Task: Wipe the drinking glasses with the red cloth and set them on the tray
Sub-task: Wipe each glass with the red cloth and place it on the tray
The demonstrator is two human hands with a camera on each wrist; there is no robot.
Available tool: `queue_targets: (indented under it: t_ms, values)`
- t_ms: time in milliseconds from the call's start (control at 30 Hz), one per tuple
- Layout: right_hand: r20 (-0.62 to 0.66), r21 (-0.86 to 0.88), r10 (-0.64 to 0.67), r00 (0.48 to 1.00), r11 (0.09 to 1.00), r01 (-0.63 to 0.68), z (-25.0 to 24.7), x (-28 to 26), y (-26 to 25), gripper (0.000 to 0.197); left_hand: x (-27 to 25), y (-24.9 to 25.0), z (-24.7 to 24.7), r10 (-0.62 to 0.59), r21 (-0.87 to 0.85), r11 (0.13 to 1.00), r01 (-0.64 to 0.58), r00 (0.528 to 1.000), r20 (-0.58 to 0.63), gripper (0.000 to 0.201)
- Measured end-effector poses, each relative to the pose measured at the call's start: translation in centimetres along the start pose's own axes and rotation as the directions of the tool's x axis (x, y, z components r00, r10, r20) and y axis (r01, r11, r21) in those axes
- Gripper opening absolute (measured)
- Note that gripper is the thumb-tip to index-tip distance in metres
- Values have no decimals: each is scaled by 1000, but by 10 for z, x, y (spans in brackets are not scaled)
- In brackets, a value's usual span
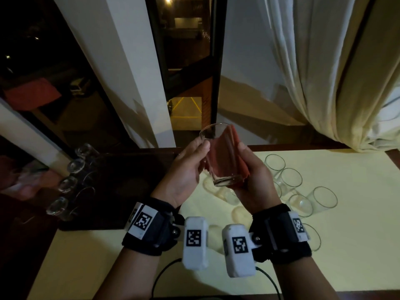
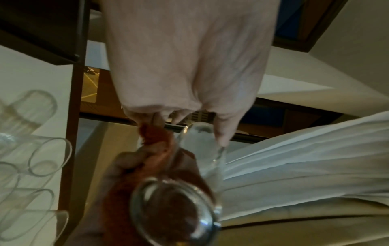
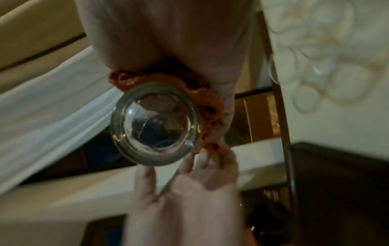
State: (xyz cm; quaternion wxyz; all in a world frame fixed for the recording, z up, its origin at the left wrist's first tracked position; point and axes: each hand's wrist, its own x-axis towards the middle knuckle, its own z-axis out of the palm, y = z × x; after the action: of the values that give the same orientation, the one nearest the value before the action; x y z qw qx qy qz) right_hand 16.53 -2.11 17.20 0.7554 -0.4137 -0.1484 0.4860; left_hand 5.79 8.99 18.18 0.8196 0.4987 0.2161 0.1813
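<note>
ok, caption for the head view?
Left hand steadies a raised drinking glass while right hand presses the red cloth against it.

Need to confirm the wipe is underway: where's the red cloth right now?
In the head view the red cloth is at centre, pressed by the right hand against the right side of the raised glass, which the left hand grips.

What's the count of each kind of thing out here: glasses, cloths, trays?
Glass being wiped: 1
Glasses on the dark tray: 4
Glasses on the cream table, such as this one: at least 5 in plain view, with more partly hidden
Red cloth: 1
Dark tray: 1
Total: at least 12
</note>
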Motion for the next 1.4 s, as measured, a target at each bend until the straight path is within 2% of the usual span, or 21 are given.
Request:
queue_targets:
  t_ms: [100,200,300,333,433,467,533,600,667,733,800,867,933,1000,1167,1233,1333,1400]
  values:
    - [-21,-145,-58,998,988,55,5,1,4,55,1,-2,6,0,41,999,0,1000,-12,62]
    - [12,-33,-2,1000,999,3,7,-2,6,51,3,-9,8,23,-1,1000,-23,999,-26,65]
    - [23,79,48,999,996,-50,0,-2,3,56,2,-16,4,0,-20,1000,1,1000,26,79]
    - [8,50,36,999,998,-36,-2,-1,2,55,2,-18,2,-10,-28,1000,10,1000,14,74]
    - [-32,-192,-60,998,980,53,-6,1,4,50,2,-21,3,-33,-29,999,31,997,-76,45]
    - [-54,-257,-87,995,964,71,-6,1,6,47,2,-21,6,-47,-8,999,46,996,-81,45]
    - [-79,-287,-102,992,955,76,-9,0,11,44,1,-24,11,-67,41,997,70,995,-76,58]
    - [-47,-176,-31,998,984,22,-8,-2,13,46,2,-26,12,-58,52,997,62,996,-68,65]
    - [-24,-4,62,998,998,-62,-7,-3,10,49,2,-28,12,-65,22,998,66,997,-32,82]
    - [-7,106,88,996,991,-87,-10,-3,5,49,3,-29,11,-75,-4,997,75,997,1,95]
    - [2,96,49,999,994,-49,-12,-3,0,47,4,-28,6,-71,-12,997,71,997,-14,85]
    - [-14,-66,-31,999,997,30,-12,-2,-2,46,4,-24,6,-69,-40,997,68,997,-25,59]
    - [-3,-180,-62,998,982,61,-10,0,-3,47,2,-19,11,-64,-44,997,63,998,-3,51]
    - [34,-165,-50,998,985,55,-6,2,-3,49,2,-15,16,-42,-42,998,41,999,-3,61]
    - [68,61,27,997,998,-31,-2,0,-14,54,5,-7,14,5,-13,1000,-5,1000,25,98]
    - [41,66,-5,999,998,3,-3,-1,-16,51,7,-5,11,11,-35,999,-13,999,-42,88]
    - [10,-138,-115,993,984,115,0,-2,-16,42,7,-4,15,9,-25,1000,-10,998,-62,63]
    - [15,-185,-129,992,974,129,2,-3,-13,43,5,-4,24,12,6,1000,-12,998,-57,67]
